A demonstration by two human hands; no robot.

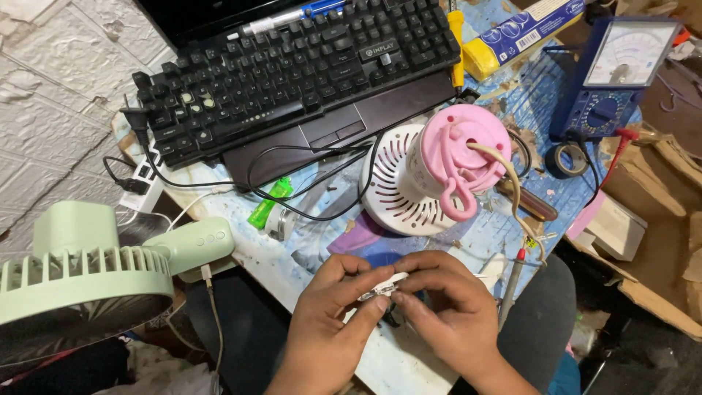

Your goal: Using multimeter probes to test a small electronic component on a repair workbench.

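My two hands are nearest the camera, low in the middle, meeting over the near edge of the tabletop (409, 366). Left hand (329, 322) comes in from the near left, right hand (450, 307) from the near right, and between them I've got a small silvery metal piece (380, 290). Fingers (365, 311) of the left are pinched together on its left end; the right ones are closed on its right end, thumb on top. So it sits right between my fingertips, just above the tabletop. What exactly it is, I can't tell; it's small and mostly covered.

Just right of my right hand, a probe with a red tip (512, 281) lies on the tabletop. Just beyond my hands sits the pink-and-white round appliance (439, 172), tipped over, slotted white base facing left, with a beige cord (512, 183) running out of its pink end toward the probe. That unit looks closed up, and the little piece is off and in my hands, so I'd judge the work is mid-way at best.

Further left, a green lighter (269, 202) among the black cables. Far side, a black keyboard (292, 69) resting on a laptop. Far right, a blue analog multimeter (618, 73) and a roll of black tape (567, 161). Near left, a pale green fan (88, 274).
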